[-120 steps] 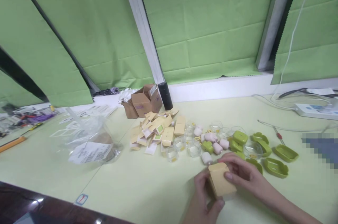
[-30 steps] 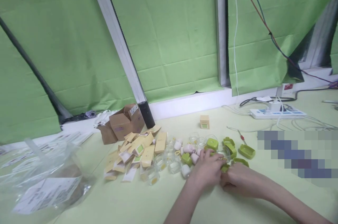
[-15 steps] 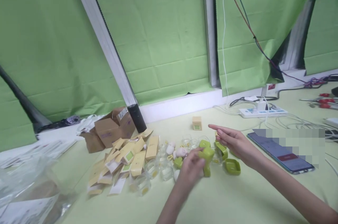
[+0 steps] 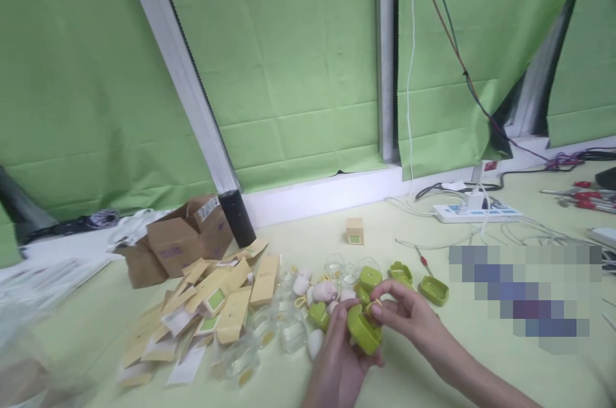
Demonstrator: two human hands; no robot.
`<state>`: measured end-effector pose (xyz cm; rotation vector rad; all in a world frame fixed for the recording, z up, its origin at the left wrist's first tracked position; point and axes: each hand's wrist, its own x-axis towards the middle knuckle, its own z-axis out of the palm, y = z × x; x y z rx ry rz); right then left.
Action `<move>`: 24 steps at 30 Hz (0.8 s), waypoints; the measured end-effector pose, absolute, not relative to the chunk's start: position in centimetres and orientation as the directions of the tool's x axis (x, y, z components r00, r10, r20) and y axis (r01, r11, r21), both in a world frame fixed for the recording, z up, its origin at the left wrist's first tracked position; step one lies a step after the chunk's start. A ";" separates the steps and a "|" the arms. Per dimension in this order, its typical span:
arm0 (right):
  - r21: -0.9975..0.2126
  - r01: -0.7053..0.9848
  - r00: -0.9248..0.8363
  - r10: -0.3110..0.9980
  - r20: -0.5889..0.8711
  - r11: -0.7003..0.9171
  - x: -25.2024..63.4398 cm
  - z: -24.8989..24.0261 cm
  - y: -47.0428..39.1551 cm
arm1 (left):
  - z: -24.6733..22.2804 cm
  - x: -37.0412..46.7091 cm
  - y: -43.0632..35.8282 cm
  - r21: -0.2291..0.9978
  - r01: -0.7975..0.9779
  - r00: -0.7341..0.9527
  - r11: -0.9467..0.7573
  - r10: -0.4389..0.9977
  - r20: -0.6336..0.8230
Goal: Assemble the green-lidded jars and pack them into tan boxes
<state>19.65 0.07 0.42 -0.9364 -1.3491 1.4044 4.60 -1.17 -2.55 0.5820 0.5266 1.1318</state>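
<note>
My left hand [image 4: 339,357] is closed around a green plastic case shell [image 4: 364,331], tilted so its hollow side partly shows. Thumb and fingertips of my right hand [image 4: 409,315] pinch a small yellow loop-like piece [image 4: 375,305] at the shell's upper edge; fingers partly cover it. Just behind the hands are more green shells [image 4: 370,276]. To their left lie a green heart-shaped piece [image 4: 318,315] and pale pink rounded pieces [image 4: 325,291]. Two open green shells [image 4: 434,290] rest beyond my right hand.
Clear plastic cups [image 4: 292,334] and a heap of small cardboard boxes [image 4: 235,315] spread to the left. A larger carton [image 4: 178,244] and a black cylinder [image 4: 237,219] stand behind. One small box [image 4: 355,231], a thin red-marked tool [image 4: 423,260] and a power strip [image 4: 476,212] are farther back.
My right hand has moved left and down to the green shell, bringing a yellow piece against it. My left hand has turned the shell. The view has shifted slightly.
</note>
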 end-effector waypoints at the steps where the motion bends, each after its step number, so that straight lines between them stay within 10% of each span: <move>1: -0.991 -0.115 -0.266 0.960 0.090 0.061 19.5 0.4 0.0 | -2.6 4.5 -1.1 0.677 -0.672 0.331 0.301 0.939 -0.090; 24: -0.593 0.482 -0.200 0.740 0.643 0.645 19.7 -0.4 -0.7 | -1.4 4.8 -2.1 0.828 -0.535 0.251 0.169 0.967 -0.035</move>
